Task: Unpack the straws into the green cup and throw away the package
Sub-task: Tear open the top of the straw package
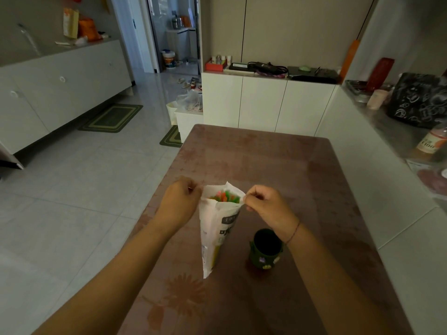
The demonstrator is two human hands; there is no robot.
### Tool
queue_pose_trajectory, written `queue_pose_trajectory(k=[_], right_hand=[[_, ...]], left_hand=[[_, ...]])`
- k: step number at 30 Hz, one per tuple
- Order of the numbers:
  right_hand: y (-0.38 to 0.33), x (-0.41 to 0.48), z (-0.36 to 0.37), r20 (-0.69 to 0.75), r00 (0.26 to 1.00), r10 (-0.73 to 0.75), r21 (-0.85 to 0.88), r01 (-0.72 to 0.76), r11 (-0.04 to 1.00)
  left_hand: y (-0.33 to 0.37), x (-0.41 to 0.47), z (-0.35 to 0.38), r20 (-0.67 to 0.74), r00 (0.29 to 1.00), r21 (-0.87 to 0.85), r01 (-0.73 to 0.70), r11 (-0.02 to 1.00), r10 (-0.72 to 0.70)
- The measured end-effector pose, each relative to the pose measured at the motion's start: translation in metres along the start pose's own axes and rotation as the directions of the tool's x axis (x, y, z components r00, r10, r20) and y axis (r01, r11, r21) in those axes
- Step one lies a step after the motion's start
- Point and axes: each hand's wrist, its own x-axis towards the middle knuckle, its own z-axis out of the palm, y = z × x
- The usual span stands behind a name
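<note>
- The straw package (219, 228) is held above the brown table (266, 165), its long axis running near to far: open mouth at the far end, narrow closed end toward the near edge.
- Coloured straws (225, 197) show inside the mouth, their ends pointing up and away.
- The left hand (180, 201) pinches the mouth's left edge, fingers curled tight.
- The right hand (266, 205) pinches the right edge, spreading the opening.
- The green cup (266, 249) stands upright on the table, just right of the package, beneath the right wrist.
</note>
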Motion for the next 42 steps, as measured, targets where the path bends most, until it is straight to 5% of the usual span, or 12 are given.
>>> queue_pose_trajectory(k=[6,12,20,26,28,31,33,34,36,37,39,42], right_hand=[[-0.008,-0.001,-0.015,-0.012,0.998,-0.063,-0.301,0.057,0.952],[-0.013,-0.013,0.004,0.096,0.965,0.243,-0.002,-0.244,0.97],[-0.008,-0.02,-0.002,-0.02,0.994,0.105,-0.167,-0.107,0.98],[0.001,-0.02,-0.009,-0.095,0.993,0.064,-0.029,-0.067,0.997],[0.004,-0.02,-0.007,-0.139,0.986,0.089,0.086,-0.078,0.993],[0.01,-0.018,-0.006,-0.198,0.966,0.167,0.258,-0.113,0.96],[0.012,-0.018,-0.006,-0.211,0.959,0.191,0.328,-0.115,0.938],[0.014,-0.018,-0.007,-0.214,0.956,0.202,0.36,-0.115,0.926],[0.017,-0.018,-0.007,-0.207,0.953,0.219,0.422,-0.115,0.899],[0.018,-0.019,-0.007,-0.197,0.955,0.221,0.451,-0.112,0.885],[0.02,-0.021,-0.009,-0.164,0.963,0.212,0.508,-0.102,0.856],[0.021,-0.025,-0.014,-0.107,0.975,0.194,0.589,-0.095,0.802]], left_hand=[[0.009,-0.004,-0.001,-0.04,0.978,0.206,-0.192,0.959,0.205],[0.015,-0.014,0.014,0.049,0.983,0.168,-0.185,0.968,0.179],[0.016,-0.016,0.016,0.042,0.973,0.165,-0.232,0.959,0.228],[0.013,-0.009,0.018,-0.004,0.967,0.131,-0.252,0.959,0.255],[0.012,-0.011,0.023,-0.028,0.981,0.018,-0.192,0.981,0.192],[0.003,-0.02,0.029,0.059,0.992,-0.164,0.123,0.979,-0.114],[-0.012,-0.032,0.036,0.302,0.885,-0.203,0.422,0.884,-0.354],[-0.021,-0.04,0.043,0.48,0.764,-0.244,0.588,0.771,-0.431],[-0.035,-0.053,0.06,0.803,0.472,-0.337,0.864,0.375,-0.365],[-0.039,-0.059,0.068,0.886,0.381,-0.353,0.924,0.147,-0.266],[-0.042,-0.064,0.083,0.922,0.365,-0.383,0.911,-0.151,-0.133],[-0.037,-0.06,0.098,0.86,0.494,-0.509,0.815,-0.277,-0.126]])
